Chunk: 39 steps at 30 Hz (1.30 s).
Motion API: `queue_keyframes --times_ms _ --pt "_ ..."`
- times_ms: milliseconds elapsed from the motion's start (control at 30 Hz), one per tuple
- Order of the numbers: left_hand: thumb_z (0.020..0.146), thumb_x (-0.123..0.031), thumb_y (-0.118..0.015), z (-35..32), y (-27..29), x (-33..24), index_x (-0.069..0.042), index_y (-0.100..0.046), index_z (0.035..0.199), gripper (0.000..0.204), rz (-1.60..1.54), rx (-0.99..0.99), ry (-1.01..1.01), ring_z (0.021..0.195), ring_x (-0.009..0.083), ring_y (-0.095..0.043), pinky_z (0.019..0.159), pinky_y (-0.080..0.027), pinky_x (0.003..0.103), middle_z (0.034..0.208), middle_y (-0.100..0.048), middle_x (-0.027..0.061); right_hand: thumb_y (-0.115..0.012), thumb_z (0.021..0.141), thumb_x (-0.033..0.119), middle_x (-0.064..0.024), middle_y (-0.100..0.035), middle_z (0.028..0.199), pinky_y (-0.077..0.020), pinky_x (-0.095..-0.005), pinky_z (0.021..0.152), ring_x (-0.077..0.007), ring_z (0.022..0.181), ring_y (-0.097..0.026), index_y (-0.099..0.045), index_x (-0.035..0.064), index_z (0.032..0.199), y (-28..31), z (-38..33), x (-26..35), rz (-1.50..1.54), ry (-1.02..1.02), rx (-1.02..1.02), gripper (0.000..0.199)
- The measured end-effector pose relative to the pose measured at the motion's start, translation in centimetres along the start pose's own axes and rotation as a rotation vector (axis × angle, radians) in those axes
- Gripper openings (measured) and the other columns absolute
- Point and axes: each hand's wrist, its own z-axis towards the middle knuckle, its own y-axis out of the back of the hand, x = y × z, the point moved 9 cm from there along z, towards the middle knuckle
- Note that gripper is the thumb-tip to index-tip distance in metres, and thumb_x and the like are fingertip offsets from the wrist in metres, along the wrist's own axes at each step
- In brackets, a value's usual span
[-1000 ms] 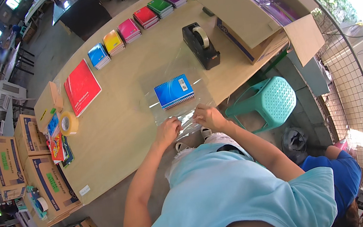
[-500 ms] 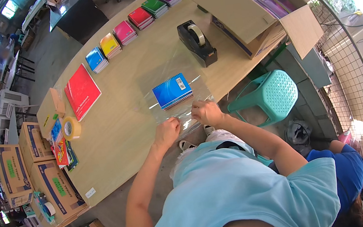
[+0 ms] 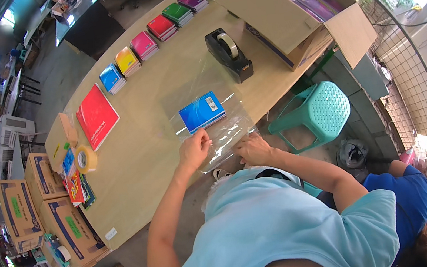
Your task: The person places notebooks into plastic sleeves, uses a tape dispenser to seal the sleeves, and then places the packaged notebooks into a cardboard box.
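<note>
At the near edge of the tabletop point(image 3: 138, 182), the left hand point(image 3: 194, 150) and the right hand point(image 3: 253, 150) both pinch the near end of a clear plastic bag point(image 3: 219, 132), fingers closed on the film. The bag lies flat on the wood and holds a small blue spiral notebook point(image 3: 202, 111), which sits just beyond the left hand. Farther on, a black tape dispenser point(image 3: 228, 55) stands near the bag's far end. To the left lie a roll of tape point(image 3: 85, 158) and a large red notebook point(image 3: 96, 115). Along the far edge runs a row of coloured notebook stacks point(image 3: 145, 43), with an open cardboard box point(image 3: 290, 19) to their right.
</note>
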Motion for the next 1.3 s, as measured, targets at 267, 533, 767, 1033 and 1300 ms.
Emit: queue_keyframes --times_ms 267,533,767,1033,1300 --pt "0.086 -0.015 -0.066 -0.5 1.1 -3.8 -0.016 -0.058 0.119 0.034 0.351 -0.081 -0.189 0.074 0.0353 -0.068 0.065 -0.054 0.047 0.079 -0.069 0.0113 -0.067 0.077 0.018 -0.0012 -0.066 0.092 -0.0366 -0.0596 0.098 -0.0221 0.106 -0.059 -0.071 0.0163 0.095 9.5 4.0 -2.2 -0.32 -0.038 -0.567 0.019" --pt "0.085 -0.016 -0.065 -1.3 4.7 3.1 -0.019 -0.053 0.135 0.051 0.499 -0.14 0.046 0.117 0.0339 -0.056 0.09 -0.046 0.055 0.133 -0.055 0.0123 -0.075 0.074 0.019 -0.0064 -0.07 0.077 -0.0548 -0.0386 0.071 -0.0281 0.075 -0.069 -0.075 0.0129 0.084 8.8 7.7 -11.8 0.315 -0.169 -0.312 0.012" --pt "0.087 -0.03 -0.067 -9.3 -7.7 -0.3 -0.021 -0.049 0.141 0.057 0.582 0.214 -0.264 0.127 0.0274 -0.052 0.11 -0.027 0.061 0.146 -0.047 0.0039 -0.078 0.074 0.016 -0.0099 -0.072 0.075 -0.0542 -0.032 0.065 -0.0204 0.07 -0.071 -0.074 0.0032 0.085 10.6 14.9 -14.5 0.48 -0.132 -0.09 0.017" --pt "0.084 -0.04 -0.07 -0.1 -1.3 -4.8 -0.024 -0.052 0.14 0.061 0.381 -0.214 -0.024 0.123 0.036 -0.047 0.106 -0.032 0.056 0.139 -0.047 0.0151 -0.076 0.072 0.015 -0.0096 -0.068 0.062 -0.0534 -0.0282 0.055 -0.0133 0.057 -0.068 -0.072 -0.0005 0.075 8.3 15.7 -18.5 0.612 -0.359 0.128 0.016" --pt "0.081 -0.05 -0.072 1.4 -2.5 -3.4 -0.027 -0.046 0.145 0.073 0.531 -0.234 0.113 0.131 0.0447 -0.037 0.105 -0.031 0.063 0.145 -0.035 0.0244 -0.067 0.083 0.037 -0.0174 -0.068 0.084 -0.0518 -0.0465 0.075 -0.0371 0.085 -0.065 -0.071 0.004 0.09 10.6 20.4 -12.3 0.315 -0.004 -0.243 0.034"
